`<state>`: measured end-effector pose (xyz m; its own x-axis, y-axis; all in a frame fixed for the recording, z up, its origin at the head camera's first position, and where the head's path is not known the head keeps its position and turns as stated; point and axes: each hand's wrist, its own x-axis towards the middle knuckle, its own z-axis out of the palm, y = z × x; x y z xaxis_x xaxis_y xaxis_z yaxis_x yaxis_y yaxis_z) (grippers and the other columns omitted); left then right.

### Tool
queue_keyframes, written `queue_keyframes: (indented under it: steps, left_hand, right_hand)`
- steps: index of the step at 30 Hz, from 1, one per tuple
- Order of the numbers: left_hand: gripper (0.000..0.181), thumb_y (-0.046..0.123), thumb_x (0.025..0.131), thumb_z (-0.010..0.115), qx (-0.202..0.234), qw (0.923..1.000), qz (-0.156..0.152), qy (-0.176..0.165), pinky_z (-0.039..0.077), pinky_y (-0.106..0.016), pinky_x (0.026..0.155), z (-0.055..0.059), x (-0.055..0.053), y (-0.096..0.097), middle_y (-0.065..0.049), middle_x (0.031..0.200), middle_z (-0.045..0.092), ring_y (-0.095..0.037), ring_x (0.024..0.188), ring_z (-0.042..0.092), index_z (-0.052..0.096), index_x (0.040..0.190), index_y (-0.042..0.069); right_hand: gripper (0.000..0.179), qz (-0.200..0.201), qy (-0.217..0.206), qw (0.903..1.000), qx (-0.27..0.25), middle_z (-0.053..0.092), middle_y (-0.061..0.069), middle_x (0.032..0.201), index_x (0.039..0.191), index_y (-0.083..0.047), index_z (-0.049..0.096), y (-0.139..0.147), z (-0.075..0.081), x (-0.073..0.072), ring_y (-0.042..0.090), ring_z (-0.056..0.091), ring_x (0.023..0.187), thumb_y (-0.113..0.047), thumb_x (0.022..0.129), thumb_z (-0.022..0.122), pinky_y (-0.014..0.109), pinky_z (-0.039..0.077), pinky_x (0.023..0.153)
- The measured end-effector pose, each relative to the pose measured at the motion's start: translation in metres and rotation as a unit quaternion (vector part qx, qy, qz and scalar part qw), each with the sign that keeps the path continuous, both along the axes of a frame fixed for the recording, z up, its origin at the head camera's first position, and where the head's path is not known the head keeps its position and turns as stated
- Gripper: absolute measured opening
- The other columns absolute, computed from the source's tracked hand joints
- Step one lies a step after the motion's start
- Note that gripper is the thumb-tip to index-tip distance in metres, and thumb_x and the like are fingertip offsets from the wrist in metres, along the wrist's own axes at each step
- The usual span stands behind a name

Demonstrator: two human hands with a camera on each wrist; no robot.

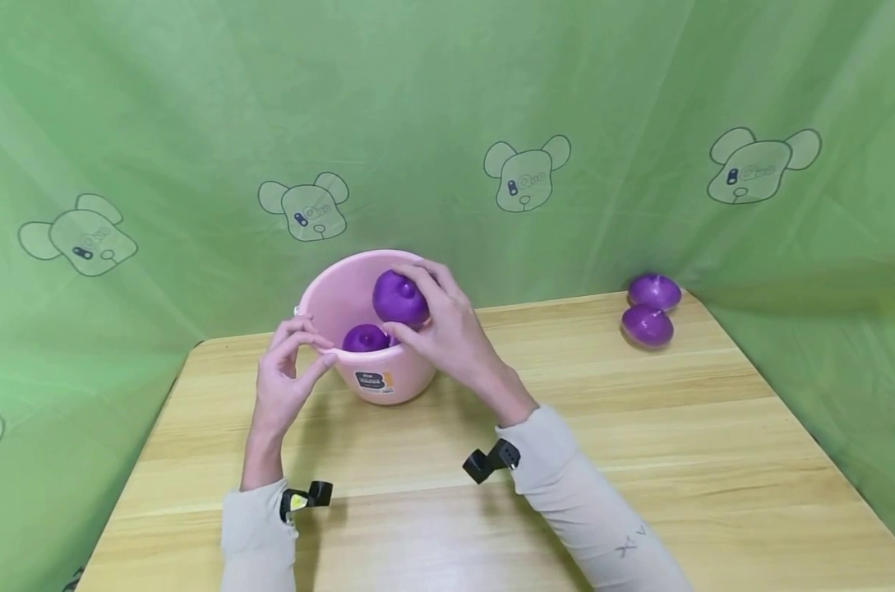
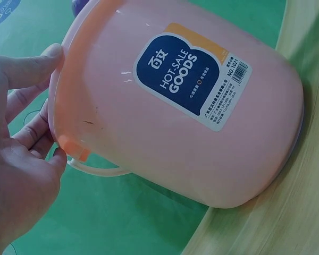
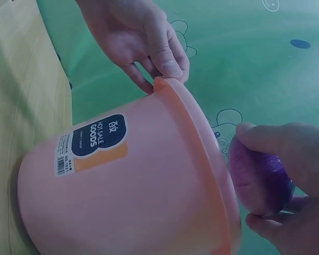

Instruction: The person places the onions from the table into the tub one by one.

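Observation:
A pink plastic bucket (image 1: 406,378) with a printed label (image 2: 183,74) stands tilted toward me on the wooden table. My left hand (image 1: 283,386) pinches its rim at the near left, thumb outside. Over the bucket's mouth, my right hand (image 1: 454,333) grips a shiny round purple onion (image 1: 399,298) between thumb and fingers. The right wrist view shows this onion (image 3: 258,175) just beyond the rim. Another purple onion (image 1: 366,338) is inside the bucket, partly hidden by the near wall. The bucket's bottom is out of sight.
Two more purple onions, one (image 1: 654,291) behind the other (image 1: 647,326), lie touching near the table's far right corner. A green curtain (image 1: 417,123) printed with bear heads hangs behind the table (image 1: 625,427). A white bucket handle (image 2: 98,171) hangs at the side.

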<state>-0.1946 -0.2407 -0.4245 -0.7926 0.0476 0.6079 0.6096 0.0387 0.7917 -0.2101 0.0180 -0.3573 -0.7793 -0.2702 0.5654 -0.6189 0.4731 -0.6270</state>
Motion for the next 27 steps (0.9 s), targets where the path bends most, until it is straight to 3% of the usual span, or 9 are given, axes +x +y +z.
queue_keyframes:
  steps: [14, 20, 27]
  left_hand:
    - [0.02, -0.021, 0.079, 0.072, 0.001, 1.0, 0.001, 0.0, 0.021, -0.043, 0.128, 0.0002, 0.0005, 0.0007, -0.012, 0.115, 0.056, -0.046, 0.133, 0.038, 0.065, 0.096, -0.016]
    - [0.02, -0.02, 0.079, 0.072, 0.001, 1.0, 0.001, -0.002, 0.022, -0.043, 0.128, -0.0008, -0.0001, 0.0004, -0.012, 0.116, 0.056, -0.046, 0.133, 0.038, 0.065, 0.096, -0.016]
    - [0.02, -0.02, 0.079, 0.073, -0.002, 1.0, 0.002, 0.0, 0.022, -0.043, 0.128, -0.001, -0.0004, 0.0, -0.012, 0.117, 0.057, -0.044, 0.131, 0.04, 0.065, 0.097, -0.016]
  right_hand:
    - [0.072, -0.002, -0.012, 0.9995, 0.029, 0.04, 0.007, 0.157, 0.147, -0.017, 0.05, -0.0058, -0.004, -0.003, 0.03, 0.051, 0.133, -0.025, 0.085, 0.086, 0.046, 0.052, 0.107]
    - [0.061, 0.005, -0.008, 0.9989, 0.046, 0.051, 0.008, 0.149, 0.141, -0.012, 0.055, -0.007, -0.007, -0.0048, 0.026, 0.056, 0.129, -0.024, 0.088, 0.082, 0.04, 0.052, 0.107]
    - [0.048, 0.007, 0.006, 0.9984, 0.056, 0.057, 0.008, 0.142, 0.135, -0.007, 0.06, -0.0076, -0.0095, -0.0045, 0.023, 0.054, 0.132, -0.019, 0.092, 0.078, 0.036, 0.044, 0.116]
